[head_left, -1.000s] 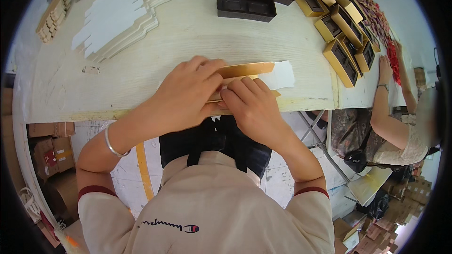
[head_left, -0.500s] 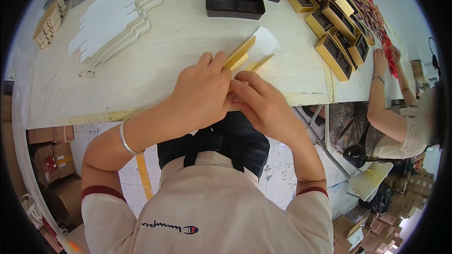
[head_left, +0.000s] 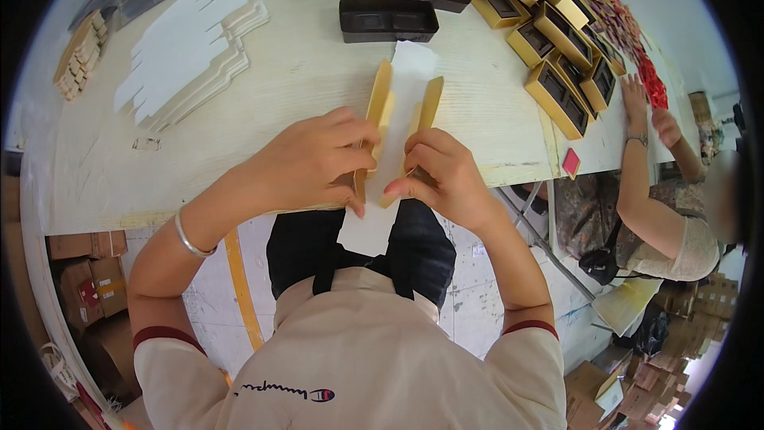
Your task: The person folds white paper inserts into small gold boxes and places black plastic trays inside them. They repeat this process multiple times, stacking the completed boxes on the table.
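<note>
Cardboard box blank (head_left: 402, 103) now points straight away, side flaps raised.

The card blank (head_left: 402, 111) at frame centre was thin cardboard, matt white inside with gold-coloured, faintly shiny side flaps. The table (head_left: 302, 80) showed pale wood grain with a smooth matt finish. The trays (head_left: 387, 18) at the top looked like dark glossy moulded plastic. The bracelet (head_left: 191, 237) at lower left was polished metal.
</note>
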Motion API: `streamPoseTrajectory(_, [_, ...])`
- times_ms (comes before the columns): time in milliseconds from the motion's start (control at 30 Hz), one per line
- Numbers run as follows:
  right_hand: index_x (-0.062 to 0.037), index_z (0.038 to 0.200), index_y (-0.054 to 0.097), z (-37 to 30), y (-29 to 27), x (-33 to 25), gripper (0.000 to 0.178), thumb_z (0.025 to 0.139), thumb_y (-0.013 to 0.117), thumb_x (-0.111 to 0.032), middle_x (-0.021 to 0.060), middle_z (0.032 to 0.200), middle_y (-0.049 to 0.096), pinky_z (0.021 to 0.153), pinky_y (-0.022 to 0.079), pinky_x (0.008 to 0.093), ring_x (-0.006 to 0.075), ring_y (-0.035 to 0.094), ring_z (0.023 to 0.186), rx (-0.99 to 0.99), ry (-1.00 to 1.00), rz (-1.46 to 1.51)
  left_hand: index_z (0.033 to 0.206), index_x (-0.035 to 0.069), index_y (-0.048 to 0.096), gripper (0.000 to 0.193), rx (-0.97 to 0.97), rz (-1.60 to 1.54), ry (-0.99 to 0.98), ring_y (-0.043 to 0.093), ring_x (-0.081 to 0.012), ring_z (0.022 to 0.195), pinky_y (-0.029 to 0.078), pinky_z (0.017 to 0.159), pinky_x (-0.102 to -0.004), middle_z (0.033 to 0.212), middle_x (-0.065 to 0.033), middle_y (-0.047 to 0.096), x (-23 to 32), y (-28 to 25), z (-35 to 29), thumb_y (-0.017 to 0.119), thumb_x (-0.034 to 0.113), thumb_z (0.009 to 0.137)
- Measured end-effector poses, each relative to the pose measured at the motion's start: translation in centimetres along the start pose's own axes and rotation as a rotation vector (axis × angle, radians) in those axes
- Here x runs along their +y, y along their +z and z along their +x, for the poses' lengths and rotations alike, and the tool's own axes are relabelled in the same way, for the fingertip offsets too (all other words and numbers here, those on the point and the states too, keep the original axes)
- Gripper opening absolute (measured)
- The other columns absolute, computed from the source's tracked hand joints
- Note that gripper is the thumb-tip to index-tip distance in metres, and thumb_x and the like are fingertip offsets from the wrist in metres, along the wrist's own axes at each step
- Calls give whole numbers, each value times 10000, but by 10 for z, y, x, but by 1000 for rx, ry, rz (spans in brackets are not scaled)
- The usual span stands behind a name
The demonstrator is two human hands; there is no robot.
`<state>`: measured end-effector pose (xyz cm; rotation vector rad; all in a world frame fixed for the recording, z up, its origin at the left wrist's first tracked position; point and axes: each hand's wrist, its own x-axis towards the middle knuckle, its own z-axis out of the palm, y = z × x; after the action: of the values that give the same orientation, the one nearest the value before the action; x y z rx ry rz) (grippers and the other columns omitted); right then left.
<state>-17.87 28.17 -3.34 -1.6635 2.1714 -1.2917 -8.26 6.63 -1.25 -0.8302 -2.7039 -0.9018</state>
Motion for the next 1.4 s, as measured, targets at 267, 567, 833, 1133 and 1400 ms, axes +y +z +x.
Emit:
streamPoseTrajectory(267, [-5,786,543,-7,13,-3,244,741,753,-121,126,816,508,615,452,382,307,523,717,101,-43,-146,836,53,642,289,153,-75,-168,533,-201,615,444,550,-301,764,-44,540,6,30,12,819,216,677])
streamPoseTrajectory(567, [8,803,534,-15,0,-8,178,759,707,6,137,909,510,643,474,370,313,547,768,85,103,-3,899,35,629,281,179,-246,-285,564,-191,592,447,520,-298,726,-60,565,18,30,11,808,138,707])
streamPoseTrajectory(833, [14,922,513,-6,-5,-18,195,785,622,100,165,1077,501,693,497,371,343,586,841,-11,285,285,822,32,635,162,187,-153,-289,565,-217,564,440,508,-313,698,-70,574,18,36,19,761,78,732])
streamPoseTrajectory(1133, [5,888,577,-17,-7,-18,187,735,623,103,174,1087,529,706,483,371,307,563,864,61,27,-170,766,19,596,157,129,-108,-298,562,-212,558,438,508,-305,685,-78,555,24,29,18,745,63,748])
streamPoseTrajectory(1400, [-23,878,614,-2,-9,-14,171,724,685,-6,131,942,540,710,455,381,314,540,840,-166,101,-33,801,17,583,170,160,-291,-399,585,-223,620,446,541,-309,750,-83,588,26,30,20,740,74,765])
